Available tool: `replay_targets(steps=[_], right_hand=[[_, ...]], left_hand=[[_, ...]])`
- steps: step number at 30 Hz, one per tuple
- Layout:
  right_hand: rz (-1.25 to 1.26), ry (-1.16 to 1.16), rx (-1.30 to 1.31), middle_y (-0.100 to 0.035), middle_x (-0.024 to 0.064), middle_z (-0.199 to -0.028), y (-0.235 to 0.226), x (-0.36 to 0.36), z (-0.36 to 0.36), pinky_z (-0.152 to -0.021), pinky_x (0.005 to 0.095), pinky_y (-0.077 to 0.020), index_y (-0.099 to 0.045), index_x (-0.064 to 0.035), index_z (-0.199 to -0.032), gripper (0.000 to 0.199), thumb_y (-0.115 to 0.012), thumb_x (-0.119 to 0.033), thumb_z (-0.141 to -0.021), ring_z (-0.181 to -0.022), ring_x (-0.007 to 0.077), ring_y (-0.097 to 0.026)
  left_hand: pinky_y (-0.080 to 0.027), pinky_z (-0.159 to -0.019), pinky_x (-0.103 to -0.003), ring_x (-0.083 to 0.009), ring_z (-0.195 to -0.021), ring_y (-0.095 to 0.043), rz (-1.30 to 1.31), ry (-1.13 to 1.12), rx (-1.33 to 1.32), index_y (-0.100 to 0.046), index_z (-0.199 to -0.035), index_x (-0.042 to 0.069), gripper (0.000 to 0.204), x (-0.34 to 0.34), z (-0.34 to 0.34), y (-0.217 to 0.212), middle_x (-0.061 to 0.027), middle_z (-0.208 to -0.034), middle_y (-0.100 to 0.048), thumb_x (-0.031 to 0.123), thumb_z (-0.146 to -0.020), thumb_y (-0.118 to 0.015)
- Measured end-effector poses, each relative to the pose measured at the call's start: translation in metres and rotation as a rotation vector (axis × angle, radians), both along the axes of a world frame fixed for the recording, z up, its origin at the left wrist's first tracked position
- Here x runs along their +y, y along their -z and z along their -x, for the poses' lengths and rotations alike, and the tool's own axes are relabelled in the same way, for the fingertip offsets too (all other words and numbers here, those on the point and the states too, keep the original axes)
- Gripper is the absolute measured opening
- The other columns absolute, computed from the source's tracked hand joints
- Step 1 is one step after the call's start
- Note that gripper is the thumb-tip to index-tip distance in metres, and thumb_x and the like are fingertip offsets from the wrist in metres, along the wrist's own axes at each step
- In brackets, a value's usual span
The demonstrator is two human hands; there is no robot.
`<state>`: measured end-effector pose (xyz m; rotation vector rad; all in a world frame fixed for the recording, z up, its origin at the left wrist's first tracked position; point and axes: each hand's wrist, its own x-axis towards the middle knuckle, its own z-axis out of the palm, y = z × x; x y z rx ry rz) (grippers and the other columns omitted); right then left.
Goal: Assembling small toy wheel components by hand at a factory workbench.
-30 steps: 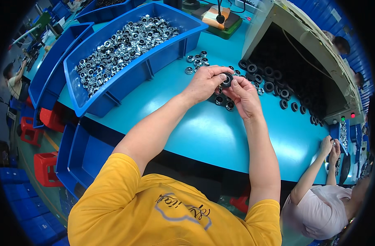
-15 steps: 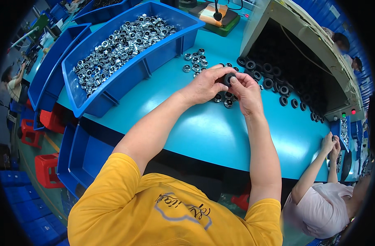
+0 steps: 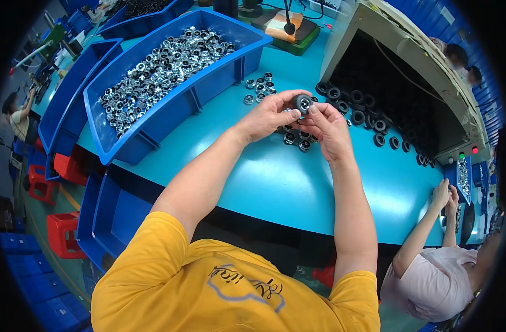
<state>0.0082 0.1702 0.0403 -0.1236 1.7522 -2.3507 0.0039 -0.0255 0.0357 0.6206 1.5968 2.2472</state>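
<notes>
Between my two hands, above the turquoise table (image 3: 253, 182), is a small toy wheel (image 3: 303, 104), a black tyre with a shiny hub in its middle. My left hand (image 3: 269, 117) grips its left side with thumb and fingers. From the right, my right hand (image 3: 329, 128) pinches the same wheel near its rim. Several chrome wheel hubs (image 3: 289, 138) lie on the table just under my hands, partly hidden by them. Another cluster of hubs (image 3: 260, 86) sits beyond my left hand. Loose black tyres (image 3: 357, 117) spread to the right of my right hand.
A large blue bin (image 3: 170, 91) full of chrome hubs stands at the left. A beige machine housing (image 3: 341, 50) with a pile of tyres inside stands at the back right. A co-worker (image 3: 430, 276) sits at the right; red stools (image 3: 65, 235) stand on the floor at left.
The wheel has turned, so its shiny hub now shows inside the tyre. My right fingers have shifted from its front to its right side. The view has tilted slightly.
</notes>
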Motion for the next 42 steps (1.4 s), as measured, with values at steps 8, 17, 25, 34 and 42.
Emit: replay_targets(steps=[8,17,25,34,42], right_hand=[[-0.233,0.128,0.239,-0.066,0.0061,-0.102,-0.010,-0.004,-0.002,-0.078,0.0247,-0.0556,-0.063,0.0004,-0.119,0.037,-0.078,-0.013,-0.087,-0.090,0.0110,-0.063],[-0.160,0.029,0.171,-0.066,0.0068,-0.104,-0.005,-0.009,-0.004,-0.084,0.0246,-0.0535,-0.062,0.0017,-0.122,0.043,-0.078,-0.011,-0.085,-0.093,0.0116,-0.063],[-0.103,0.022,0.102,-0.067,0.0078,-0.102,0.000,-0.009,-0.003,-0.082,0.0276,-0.0560,-0.063,0.0032,-0.119,0.036,-0.075,-0.009,-0.087,-0.091,0.0133,-0.066],[-0.694,0.693,0.395,-0.073,0.0052,-0.088,0.007,0.117,0.047,-0.073,0.0268,-0.0533,-0.074,-0.0033,-0.106,0.022,-0.071,-0.019,-0.090,-0.080,0.0131,-0.067],[-1.001,0.627,0.478,-0.074,0.0103,-0.090,0.033,0.119,0.052,-0.078,0.0321,-0.0546,-0.075,-0.0062,-0.102,0.021,-0.072,-0.021,-0.086,-0.083,0.0201,-0.071]], left_hand=[[-0.055,-0.081,-0.028,-0.0125,-0.089,-0.062,0.244,-0.331,0.275,-0.062,-0.126,0.008,0.045,0.003,0.002,0.007,-0.0051,-0.108,-0.061,0.009,-0.083,-0.075],[-0.052,-0.072,-0.030,-0.0194,-0.087,-0.060,0.526,-0.609,0.664,-0.069,-0.114,0.008,0.044,0.009,-0.007,-0.004,-0.0082,-0.099,-0.058,0.004,-0.071,-0.076],[-0.052,-0.072,-0.031,-0.0203,-0.088,-0.059,0.534,-0.595,0.699,-0.070,-0.110,0.007,0.042,0.012,-0.009,-0.002,-0.0090,-0.097,-0.057,0.003,-0.069,-0.075],[-0.049,-0.087,-0.039,-0.0311,-0.097,-0.059,1.054,-0.793,0.642,-0.069,-0.114,0.005,0.045,-0.043,-0.011,-0.011,-0.0130,-0.098,-0.057,0.007,-0.070,-0.078],[-0.051,-0.077,-0.035,-0.0222,-0.081,-0.061,0.945,-0.872,0.474,-0.069,-0.114,0.009,0.046,-0.077,-0.041,0.000,-0.0078,-0.093,-0.058,0.001,-0.070,-0.078]])
